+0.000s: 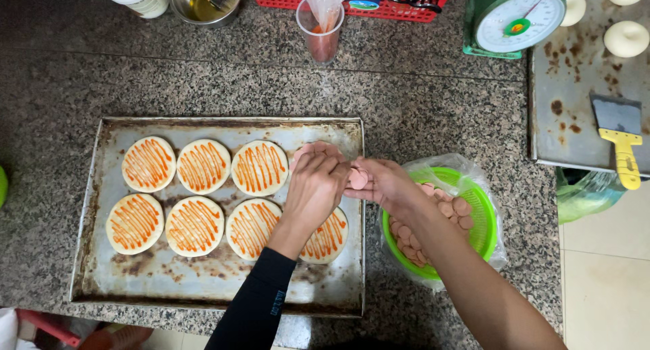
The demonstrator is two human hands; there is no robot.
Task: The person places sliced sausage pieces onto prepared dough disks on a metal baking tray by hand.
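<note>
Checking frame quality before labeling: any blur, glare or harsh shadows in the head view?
Head view: even, soft light, with only faint shadows under the left hand and right hand; sharp across the baking tray and sauce-striped dough rounds; mild sheen on the granite counter; no motion blur on the sausage slices; the scale is cut off at the top edge.
</note>
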